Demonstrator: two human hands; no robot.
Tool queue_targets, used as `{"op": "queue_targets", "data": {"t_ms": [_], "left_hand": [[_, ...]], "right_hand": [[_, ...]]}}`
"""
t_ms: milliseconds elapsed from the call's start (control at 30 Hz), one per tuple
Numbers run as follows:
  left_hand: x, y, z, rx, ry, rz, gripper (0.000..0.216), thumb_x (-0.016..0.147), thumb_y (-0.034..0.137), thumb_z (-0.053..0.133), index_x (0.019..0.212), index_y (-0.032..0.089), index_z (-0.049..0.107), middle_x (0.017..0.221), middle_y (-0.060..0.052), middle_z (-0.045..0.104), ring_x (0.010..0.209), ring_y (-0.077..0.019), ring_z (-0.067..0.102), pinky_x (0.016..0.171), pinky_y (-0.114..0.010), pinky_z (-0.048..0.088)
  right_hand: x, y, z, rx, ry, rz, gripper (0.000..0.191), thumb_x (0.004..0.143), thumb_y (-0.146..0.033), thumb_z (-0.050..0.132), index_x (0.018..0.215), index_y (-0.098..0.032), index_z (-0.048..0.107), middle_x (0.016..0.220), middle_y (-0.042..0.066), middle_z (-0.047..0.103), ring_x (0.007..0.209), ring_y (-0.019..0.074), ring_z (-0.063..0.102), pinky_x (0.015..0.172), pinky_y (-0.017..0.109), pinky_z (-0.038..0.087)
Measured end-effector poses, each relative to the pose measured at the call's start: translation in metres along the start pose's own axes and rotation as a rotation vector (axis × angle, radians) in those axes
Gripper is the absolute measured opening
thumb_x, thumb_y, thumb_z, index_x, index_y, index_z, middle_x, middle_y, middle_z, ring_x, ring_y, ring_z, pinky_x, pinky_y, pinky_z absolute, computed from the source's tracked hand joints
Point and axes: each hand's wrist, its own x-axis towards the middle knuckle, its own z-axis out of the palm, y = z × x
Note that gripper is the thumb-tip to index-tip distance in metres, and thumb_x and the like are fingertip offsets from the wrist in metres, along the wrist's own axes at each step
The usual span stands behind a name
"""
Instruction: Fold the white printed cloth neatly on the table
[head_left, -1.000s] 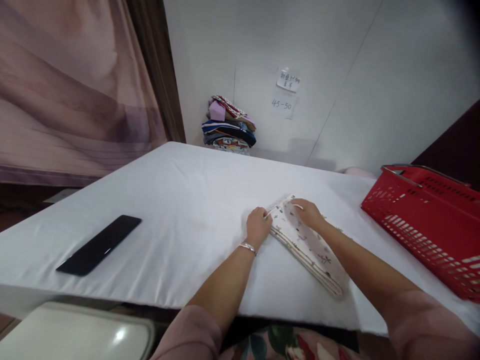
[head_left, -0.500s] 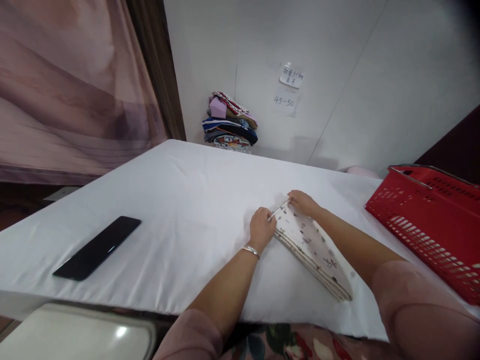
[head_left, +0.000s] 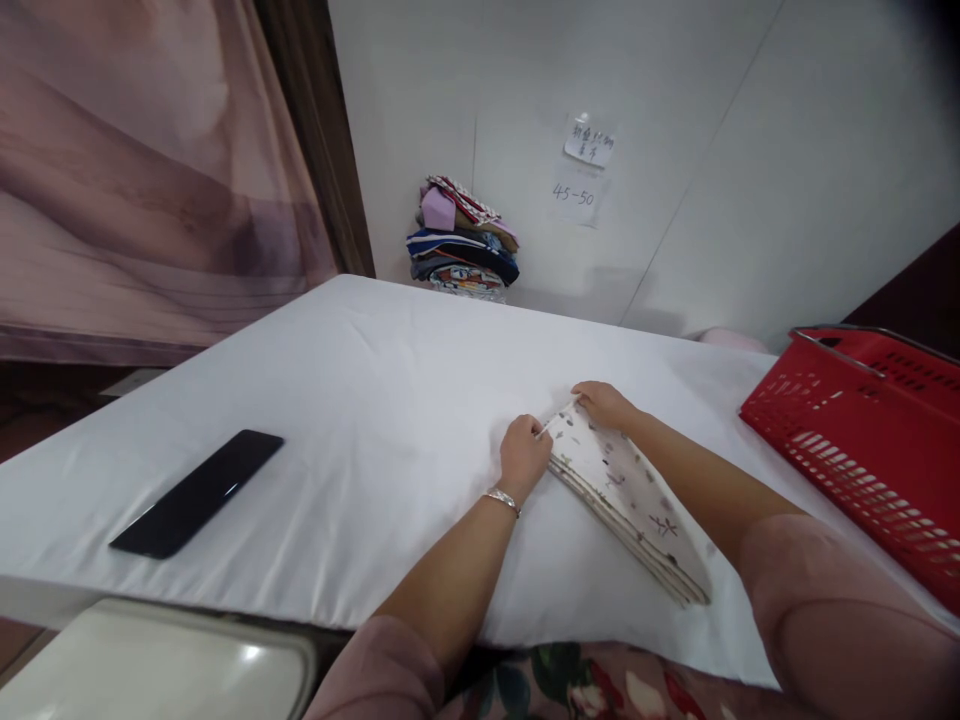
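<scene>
A folded cream cloth with a small leaf-and-flower print lies on the white-covered table, its several layers showing along the left side. My left hand, with a silver bracelet at the wrist, pinches the far left corner of the cloth. At the far right corner, my right hand grips the same edge. Between the two hands the far edge is stretched straight. My right forearm hides part of the cloth's right side, and some fingertips are tucked out of sight.
A black flat phone-like slab lies on the white tablecloth at left. A red plastic basket stands at right. Folded fabrics are stacked by the wall beyond the far edge. A pale stool sits at the near left.
Both hands keep their hold on the cloth's far edge, almost unmoved. The view has shifted slightly, so the basket appears a little farther right.
</scene>
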Motion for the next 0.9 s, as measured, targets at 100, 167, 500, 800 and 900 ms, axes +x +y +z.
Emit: {"op": "queue_targets", "data": {"t_ms": [100,167,500,800,900], "left_hand": [[-0.001,0.003,-0.002,0.006,0.003,0.105,0.01,0.073,0.011,0.051,0.072,0.021,0.049,0.08,-0.001,0.057,0.078,-0.0148,0.051,0.07,-0.026,0.038],[-0.002,0.005,-0.004,0.02,-0.003,0.171,0.013,0.073,0.008,0.049,0.075,0.021,0.05,0.082,-0.001,0.057,0.08,-0.0155,0.051,0.072,-0.027,0.039],[-0.004,0.005,-0.003,0.099,-0.038,0.364,0.019,0.075,0.005,0.047,0.086,0.021,0.052,0.09,-0.003,0.058,0.089,-0.0179,0.05,0.08,-0.032,0.039],[-0.004,0.006,-0.003,0.075,-0.025,0.393,0.019,0.076,0.006,0.046,0.085,0.02,0.052,0.088,-0.003,0.058,0.086,-0.0173,0.051,0.078,-0.031,0.04],[-0.004,0.007,-0.004,0.036,-0.03,0.363,0.019,0.074,0.006,0.046,0.085,0.02,0.053,0.087,-0.002,0.058,0.086,-0.0167,0.052,0.078,-0.03,0.041]], "right_hand": [[-0.001,0.001,-0.002,-0.02,-0.004,-0.077,0.027,0.084,-0.012,0.044,0.104,-0.017,0.062,0.108,0.009,0.064,0.102,0.0197,0.054,0.09,0.03,0.037],[-0.002,0.0,-0.004,-0.023,-0.015,-0.124,0.023,0.085,-0.013,0.043,0.093,-0.017,0.064,0.098,0.008,0.064,0.096,0.0189,0.055,0.086,0.029,0.038],[-0.007,0.002,0.001,0.018,0.051,-0.149,0.025,0.083,-0.011,0.042,0.096,-0.016,0.064,0.102,0.009,0.064,0.099,0.0207,0.055,0.088,0.031,0.039],[-0.003,0.004,-0.002,-0.016,0.029,-0.244,0.027,0.084,-0.015,0.041,0.094,-0.018,0.067,0.098,0.009,0.065,0.097,0.0212,0.054,0.089,0.034,0.038],[-0.004,0.0,-0.007,-0.019,0.013,-0.216,0.024,0.082,-0.012,0.042,0.086,-0.017,0.065,0.093,0.008,0.064,0.094,0.0203,0.053,0.086,0.031,0.037]]}}
